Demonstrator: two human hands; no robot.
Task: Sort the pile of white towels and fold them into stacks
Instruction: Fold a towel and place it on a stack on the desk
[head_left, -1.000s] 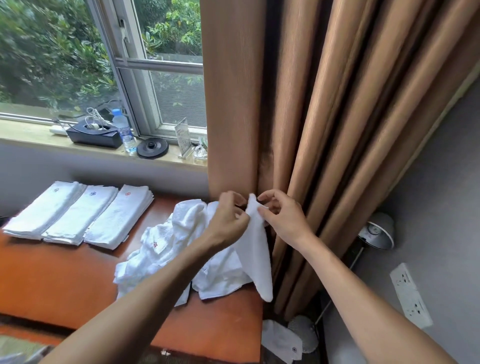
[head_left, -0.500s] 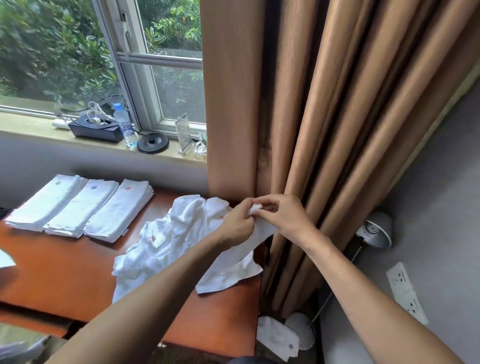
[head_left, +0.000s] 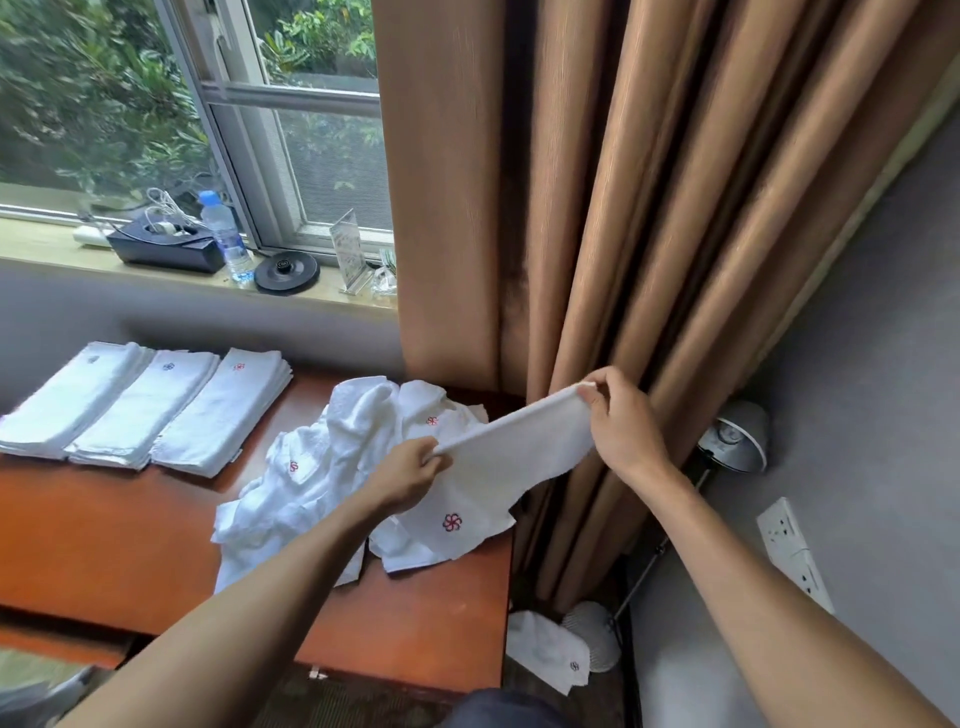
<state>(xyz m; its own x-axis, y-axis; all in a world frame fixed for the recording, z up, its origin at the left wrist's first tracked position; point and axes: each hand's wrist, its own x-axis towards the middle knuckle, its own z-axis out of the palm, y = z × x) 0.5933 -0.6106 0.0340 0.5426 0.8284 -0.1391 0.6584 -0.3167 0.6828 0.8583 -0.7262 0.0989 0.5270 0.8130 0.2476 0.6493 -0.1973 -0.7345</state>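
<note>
I hold one white towel stretched by its top edge above the table's right end. My left hand pinches its left corner and my right hand pinches its right corner, higher and nearer the curtain. The towel hangs down and shows a red flower emblem near its lower edge. Under it lies the crumpled pile of white towels. Three stacks of folded towels sit side by side at the table's far left.
The orange-brown wooden table ends at the right beside the tan curtain. Another white towel lies on the floor by a lamp. A bottle, black box and disc stand on the windowsill. A wall socket is at right.
My hands, together at one corner of the towel before, have slid apart along its edge. The towel is now spread between them, the right hand higher and further right.
</note>
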